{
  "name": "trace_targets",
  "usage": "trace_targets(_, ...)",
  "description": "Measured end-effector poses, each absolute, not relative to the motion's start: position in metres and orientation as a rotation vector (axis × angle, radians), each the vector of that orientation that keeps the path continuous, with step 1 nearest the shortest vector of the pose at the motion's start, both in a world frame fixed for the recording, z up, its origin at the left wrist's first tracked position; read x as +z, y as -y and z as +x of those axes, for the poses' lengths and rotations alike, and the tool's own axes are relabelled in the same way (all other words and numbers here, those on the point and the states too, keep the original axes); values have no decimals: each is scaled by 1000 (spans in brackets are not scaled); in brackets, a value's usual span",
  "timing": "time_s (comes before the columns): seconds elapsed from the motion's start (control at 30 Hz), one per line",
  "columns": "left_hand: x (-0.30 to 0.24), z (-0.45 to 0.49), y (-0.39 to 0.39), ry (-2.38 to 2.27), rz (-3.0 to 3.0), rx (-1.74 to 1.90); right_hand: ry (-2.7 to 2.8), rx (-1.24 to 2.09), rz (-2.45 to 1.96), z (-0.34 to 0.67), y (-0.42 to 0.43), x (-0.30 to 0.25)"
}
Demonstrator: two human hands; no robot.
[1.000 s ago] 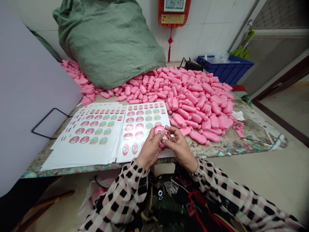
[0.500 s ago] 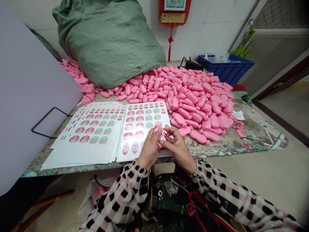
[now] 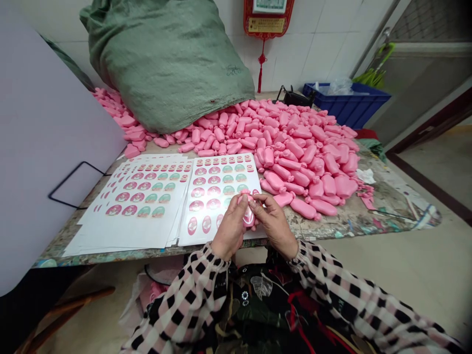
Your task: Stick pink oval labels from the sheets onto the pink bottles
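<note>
Between my two hands is a small pink plastic bottle (image 3: 249,216) with a shiny oval sticker on its face. My left hand (image 3: 230,226) is closed around the bottle's left side, thumb along its front. My right hand (image 3: 275,222) grips its right side, with the thumb and fingers near the upper edge of the sticker. Under the hands lies a sticker sheet (image 3: 208,235) printed with pink and green labels. To its left, more sticker sheets (image 3: 118,236) are fanned out in an overlapping stack.
A large heap of pink bottles (image 3: 295,147) spreads over the worn table (image 3: 332,228). Behind it slumps a green sack (image 3: 165,64). At the back right stand a blue bin (image 3: 350,105) and a black object (image 3: 295,97). A pale panel (image 3: 55,137) borders the left side.
My right thumb has shifted up off the bottle's front, so more of the shiny sticker shows. Both hands stay around the bottle in nearly the same place.
</note>
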State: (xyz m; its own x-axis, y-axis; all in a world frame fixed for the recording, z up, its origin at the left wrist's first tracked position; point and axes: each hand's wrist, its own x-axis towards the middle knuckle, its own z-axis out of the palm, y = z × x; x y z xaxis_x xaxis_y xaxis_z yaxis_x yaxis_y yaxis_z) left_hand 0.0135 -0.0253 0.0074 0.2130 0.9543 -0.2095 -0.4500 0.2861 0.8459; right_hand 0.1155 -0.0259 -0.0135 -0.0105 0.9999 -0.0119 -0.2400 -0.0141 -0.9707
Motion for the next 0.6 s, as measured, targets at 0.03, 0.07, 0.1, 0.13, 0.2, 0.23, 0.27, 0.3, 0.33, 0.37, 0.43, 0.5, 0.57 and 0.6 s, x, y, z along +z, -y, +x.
trace_targets(0.03, 7, 12, 25, -840, 737, 1094, 1042, 1322, -1032, 117, 26, -13)
trace_targets(0.07, 6, 9, 24, -832, 739, 1084, 1059, 1303, -1033, 120, 26, -11)
trace_targets(0.1, 5, 6, 24, -829, 740, 1078, 1077, 1280, -1039, 122, 27, -10)
trace_targets(0.13, 5, 2, 25, -832, 741, 1076, 1101, 1262, -1049, 125, 29, -8)
trace_targets(0.2, 4, -10, 29, -860, 736, 1071, 1148, 1255, -1078, 130, 33, -6)
trace_targets(0.23, 3, -18, 33, -882, 725, 1071, 1167, 1260, -1097, 133, 35, -6)
trace_targets(0.27, 3, -28, 38, -906, 706, 1083, 1182, 1264, -1119, 135, 38, -6)
trace_targets(0.3, 2, -39, 44, -930, 682, 1107, 1193, 1265, -1146, 137, 40, -7)
trace_targets(0.33, 1, -52, 51, -958, 654, 1143, 1202, 1260, -1176, 140, 43, -8)
trace_targets(0.37, 0, -66, 59, -993, 629, 1194, 1213, 1256, -1205, 141, 45, -10)
trace_targets(0.43, -2, -100, 77, -1101, 598, 1325, 1239, 1251, -1248, 144, 48, -13)
trace_targets(0.5, -3, -137, 98, -1262, 585, 1460, 1259, 1255, -1264, 145, 50, -15)
trace_targets(0.57, -5, -172, 121, -1450, 553, 1570, 1267, 1270, -1271, 145, 52, -15)
trace_targets(0.6, -8, -187, 133, -1546, 528, 1607, 1266, 1282, -1275, 145, 52, -15)
